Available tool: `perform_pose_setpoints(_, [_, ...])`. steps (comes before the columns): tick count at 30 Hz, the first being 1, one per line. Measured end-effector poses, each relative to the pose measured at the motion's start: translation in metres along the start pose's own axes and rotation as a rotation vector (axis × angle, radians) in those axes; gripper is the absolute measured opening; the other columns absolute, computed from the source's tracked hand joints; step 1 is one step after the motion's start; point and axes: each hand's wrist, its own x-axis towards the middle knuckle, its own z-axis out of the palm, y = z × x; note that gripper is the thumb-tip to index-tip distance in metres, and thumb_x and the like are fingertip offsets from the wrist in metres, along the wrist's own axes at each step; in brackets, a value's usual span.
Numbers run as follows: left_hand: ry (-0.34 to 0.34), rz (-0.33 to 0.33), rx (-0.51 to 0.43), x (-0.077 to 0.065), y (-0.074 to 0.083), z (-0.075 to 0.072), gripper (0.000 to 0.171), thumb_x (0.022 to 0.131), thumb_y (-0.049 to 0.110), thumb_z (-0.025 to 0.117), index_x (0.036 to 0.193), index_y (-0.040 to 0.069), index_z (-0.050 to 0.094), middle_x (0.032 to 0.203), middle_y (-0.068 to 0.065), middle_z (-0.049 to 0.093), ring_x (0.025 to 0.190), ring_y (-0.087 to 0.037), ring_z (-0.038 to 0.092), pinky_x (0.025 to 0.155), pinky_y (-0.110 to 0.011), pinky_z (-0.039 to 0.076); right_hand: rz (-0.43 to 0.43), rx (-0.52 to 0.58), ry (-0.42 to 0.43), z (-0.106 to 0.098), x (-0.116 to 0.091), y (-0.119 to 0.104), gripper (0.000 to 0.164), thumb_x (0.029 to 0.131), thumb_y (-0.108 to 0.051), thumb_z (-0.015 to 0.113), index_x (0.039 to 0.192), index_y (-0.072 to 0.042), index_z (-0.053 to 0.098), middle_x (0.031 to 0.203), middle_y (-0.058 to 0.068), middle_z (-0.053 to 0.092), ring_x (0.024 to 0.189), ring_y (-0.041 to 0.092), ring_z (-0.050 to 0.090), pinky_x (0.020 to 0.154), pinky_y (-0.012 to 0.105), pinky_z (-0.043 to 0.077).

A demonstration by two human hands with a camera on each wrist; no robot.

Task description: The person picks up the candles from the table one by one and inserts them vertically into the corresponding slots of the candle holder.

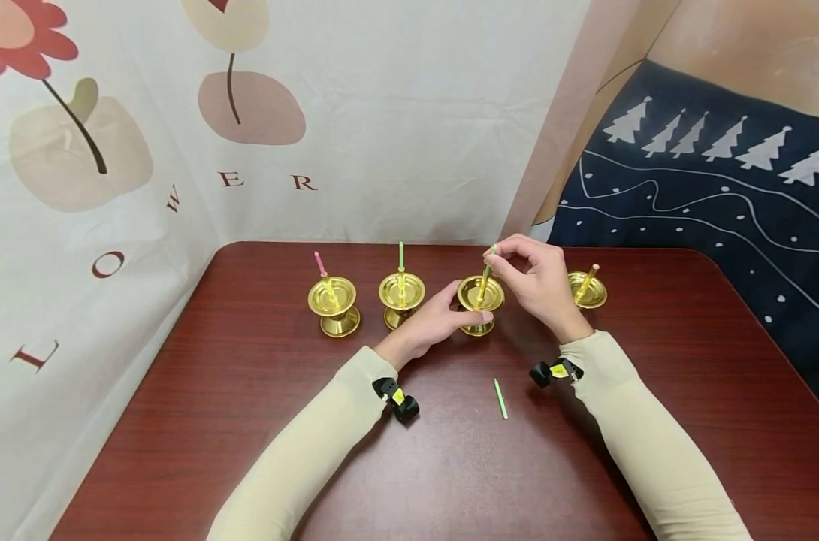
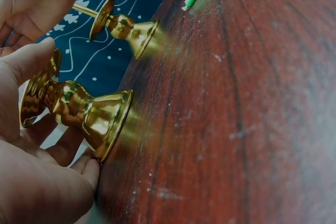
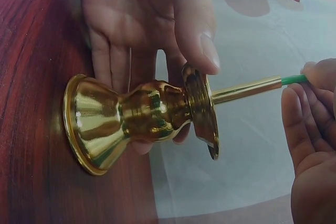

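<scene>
Dial centre — third holder [image 1: 480, 291], on table [image 1: 247, 361]: second holder [image 1: 401, 289] and leftmost holder [image 1: 331, 297] at 9 o'clock, rightmost holder [image 1: 592, 294] at 3. Left hand [image 1: 436, 323] at 8, right hand [image 1: 534, 282] at 2, held candle [image 3: 293, 80] at centre holder's top. Loose candle [image 1: 500, 400] near 6 — wall cloth [image 1: 409, 165] beyond, at 12.

Your left arm [image 1: 315, 447] reaches forward and inward, slanting up toward the right, in a long pale sleeve [image 1: 365, 387]. Your left hand [image 1: 431, 324] is in a loose grasp, its thumb [image 1: 473, 318] stretched across the near side and its fingers [image 3: 113, 66] bent round the far side. Your right arm [image 1: 646, 439] slants in from the other side, also sleeved, the wrist [image 1: 575, 327] bare just above the cuff. Your right hand [image 1: 536, 282] sits higher than the left and points inward, thumb and forefinger pinched together at the tips.
</scene>
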Motion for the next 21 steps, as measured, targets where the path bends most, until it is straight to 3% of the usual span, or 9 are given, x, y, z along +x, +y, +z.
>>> perform_pose_setpoints(14, [0.001, 0.008, -0.005, 0.001, -0.001, 0.001, 0.065, 0.099, 0.016, 0.083, 0.156, 0.007, 0.052, 0.145, -0.009, 0.065, 0.133, -0.02, 0.059, 0.114, -0.036, 0.046, 0.021, -0.026, -0.016, -0.0016, -0.0021, 0.0024, 0.003, 0.099, 0.001, 0.08, 0.101, 0.002, 0.083, 0.094, 0.006, 0.078, 0.077, 0.013, 0.063, 0.067, 0.02, 0.05])
perform_pose_setpoints(21, [0.001, 0.009, 0.018, -0.0006, -0.0004, 0.0003, 0.065, 0.099, 0.018, 0.083, 0.156, 0.009, 0.052, 0.145, -0.008, 0.065, 0.135, -0.02, 0.058, 0.115, -0.037, 0.046, 0.04, -0.055, -0.003, -0.0013, -0.0084, 0.0014, 0.007, 0.097, 0.003, 0.082, 0.103, 0.001, 0.084, 0.097, 0.009, 0.079, 0.09, 0.01, 0.067, 0.077, 0.019, 0.052])
